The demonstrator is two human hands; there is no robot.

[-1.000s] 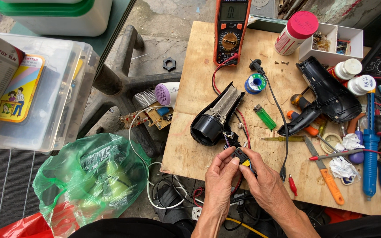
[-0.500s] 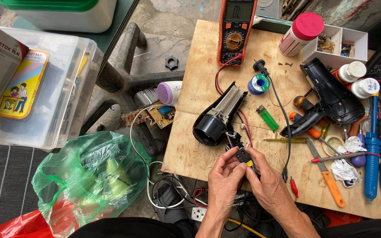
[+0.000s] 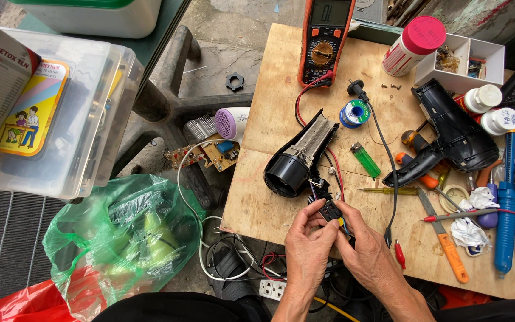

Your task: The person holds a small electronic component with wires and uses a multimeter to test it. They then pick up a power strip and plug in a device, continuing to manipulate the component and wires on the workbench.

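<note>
My left hand point(image 3: 309, 245) and my right hand point(image 3: 369, 253) meet at the near edge of a plywood board point(image 3: 269, 197). Together their fingertips pinch a small black switch block point(image 3: 331, 211) with coloured wires running up into an opened black hair-dryer body point(image 3: 300, 157), whose heating element is bare. The dryer's other black shell half point(image 3: 455, 134) lies to the right, apart from my hands. An orange multimeter point(image 3: 323, 37) stands at the far edge, its red lead trailing towards the dryer.
On the board: solder spool point(image 3: 353, 112), green lighter point(image 3: 366, 160), yellow screwdriver point(image 3: 388, 191), orange knife point(image 3: 448, 244), blue desoldering pump point(image 3: 506, 220), white bottles, pink-capped bottle point(image 3: 413, 45). Left of it: circuit board point(image 3: 207, 154), green plastic bag point(image 3: 120, 238), clear lidded box point(image 3: 61, 119), power strip point(image 3: 272, 289).
Both hands stay on the switch block; the fingers have shifted only slightly. Nothing on the board has moved.
</note>
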